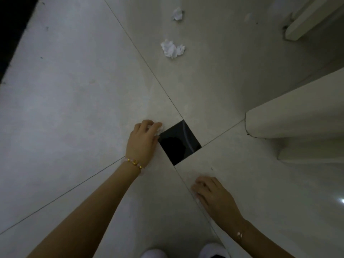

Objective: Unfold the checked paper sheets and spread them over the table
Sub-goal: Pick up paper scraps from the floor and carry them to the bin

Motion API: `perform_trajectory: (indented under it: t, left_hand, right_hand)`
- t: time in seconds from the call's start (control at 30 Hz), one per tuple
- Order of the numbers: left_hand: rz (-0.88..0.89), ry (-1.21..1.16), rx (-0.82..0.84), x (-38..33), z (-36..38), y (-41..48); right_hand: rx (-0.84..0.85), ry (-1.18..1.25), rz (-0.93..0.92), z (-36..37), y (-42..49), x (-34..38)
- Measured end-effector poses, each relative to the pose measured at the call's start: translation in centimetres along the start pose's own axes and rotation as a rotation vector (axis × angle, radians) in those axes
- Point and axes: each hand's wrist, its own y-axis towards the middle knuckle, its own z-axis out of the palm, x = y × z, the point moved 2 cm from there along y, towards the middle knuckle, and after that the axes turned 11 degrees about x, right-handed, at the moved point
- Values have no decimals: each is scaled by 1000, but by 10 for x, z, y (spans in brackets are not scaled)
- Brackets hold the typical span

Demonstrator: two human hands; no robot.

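Left hand (143,140): fingers curled round held wad (160,129) under fingertips.
Right hand (212,192): fingers bent on floor (74,108); cannot tell if grasping.
Near wad (172,48), far wad (178,14): well beyond left fingertips.
Paper likely light, soft, tear-prone; pinch loose outer edges, not core.

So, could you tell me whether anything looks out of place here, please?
Yes: a nearer paper wad and a farther paper wad lie crumpled on the tiled floor, not spread on any table. The left hand grips a third white wad beside the black tile.
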Motion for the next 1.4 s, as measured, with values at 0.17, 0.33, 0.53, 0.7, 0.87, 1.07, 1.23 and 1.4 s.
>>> perform_trajectory:
  t: [0.17, 0.33, 0.53, 0.7, 0.87, 1.07, 1.23, 1.4]
  left_hand:
    - [-46, -118, 28, -1, 3, -8]
    - [-178, -367, 97, -17, -26, -49]
    - [-437, -784, 82, -65, -133, -128]
    - [-579, -983, 17, -121, -248, -195]
    - [-637, -1106, -25, -176, -366, -259]
    - [-588, -1163, -92, -236, -491, -322]
    - [-563, -1232, -207, -269, -561, -388]
    - [-559, -1297, -375, -296, -592, -446]
  right_hand:
    - [52, 340, 296, -8, 0, -7]
    - [-6, 808, 640, -53, -9, 2]
    - [5, 860, 682, -167, -26, 59]
    - [-19, 865, 665, -290, -44, 138]
    - [11, 901, 677, -410, -71, 224]
    - [45, 876, 606, -531, -102, 317]
    - [71, 873, 485, -597, -134, 378]
    - [101, 886, 371, -632, -161, 410]
